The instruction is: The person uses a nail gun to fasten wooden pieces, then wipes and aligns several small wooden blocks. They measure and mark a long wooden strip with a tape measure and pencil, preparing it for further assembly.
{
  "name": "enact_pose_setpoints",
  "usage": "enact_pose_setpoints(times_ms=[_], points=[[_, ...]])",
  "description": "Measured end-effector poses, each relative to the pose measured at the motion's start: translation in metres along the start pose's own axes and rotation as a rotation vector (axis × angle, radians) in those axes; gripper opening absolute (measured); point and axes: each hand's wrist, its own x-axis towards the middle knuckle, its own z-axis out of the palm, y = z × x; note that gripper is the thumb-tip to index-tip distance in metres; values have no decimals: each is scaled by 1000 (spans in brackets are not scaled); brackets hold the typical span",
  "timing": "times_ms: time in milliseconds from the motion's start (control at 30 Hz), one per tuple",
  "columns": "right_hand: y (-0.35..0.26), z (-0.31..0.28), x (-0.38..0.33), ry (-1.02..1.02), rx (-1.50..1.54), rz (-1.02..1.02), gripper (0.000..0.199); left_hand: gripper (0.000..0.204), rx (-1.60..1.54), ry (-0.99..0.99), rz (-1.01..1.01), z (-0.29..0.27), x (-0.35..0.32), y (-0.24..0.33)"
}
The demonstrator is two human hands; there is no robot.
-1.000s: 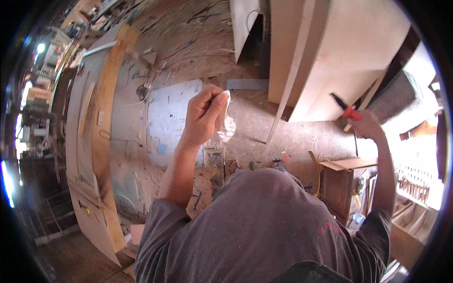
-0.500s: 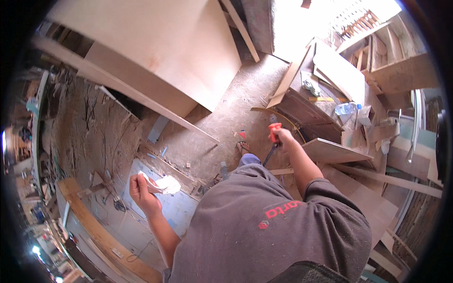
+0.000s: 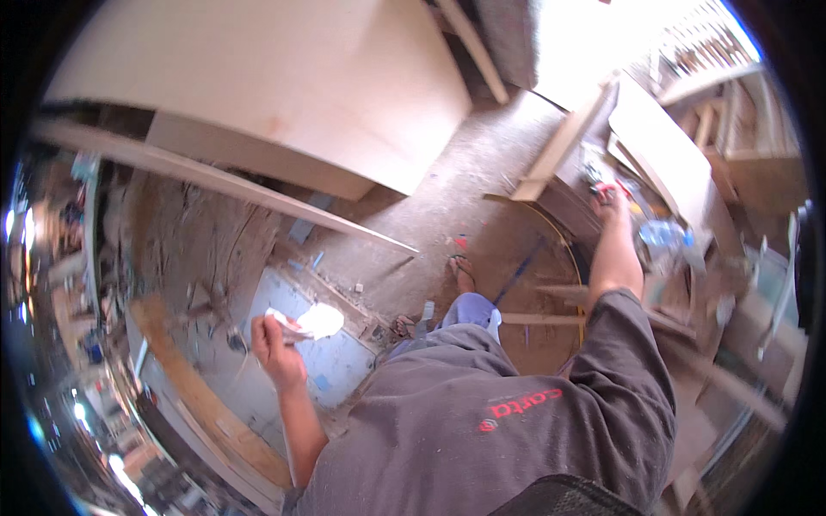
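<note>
My left hand (image 3: pixel 277 351) is closed on a crumpled white piece (image 3: pixel 322 321), cloth or paper; glare hides which. It is held above a pale blue-grey panel lying low at the left. My right arm reaches out to the cluttered wooden surface at the far right. There my right hand (image 3: pixel 609 210) is closed around a red-handled tool (image 3: pixel 623 188), whose kind the blur and fingers hide. Close to that hand are a crumpled clear plastic piece (image 3: pixel 592 163) and, to its right, a clear plastic bottle (image 3: pixel 666 234) lying on its side.
A large pale board (image 3: pixel 284 86) fills the upper left, with a long wooden strip (image 3: pixel 258 189) jutting along it. Boards (image 3: pixel 658 138) lean at the far right. A dark blue strip (image 3: pixel 520 271) lies near my feet. A curved plank (image 3: pixel 194 387) lies at the lower left.
My right hand has moved up and right with the red-handled tool, from above the floor to the cluttered surface. My left hand still holds the white piece. The view has shifted slightly.
</note>
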Motion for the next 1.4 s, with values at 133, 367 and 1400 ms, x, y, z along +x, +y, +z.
enact_pose_setpoints(times_ms=[133,367,1400], points=[[24,14,-4,-191,-508,-331,38,18,-95,-7,33,3,-3,4],[218,136,-256,-1150,-935,-521,31,18,-54,72,65,-1,-26,9],[566,180,-889,-1497,-1170,599,40,32,-93,983,-182,-562,-279,-142]])
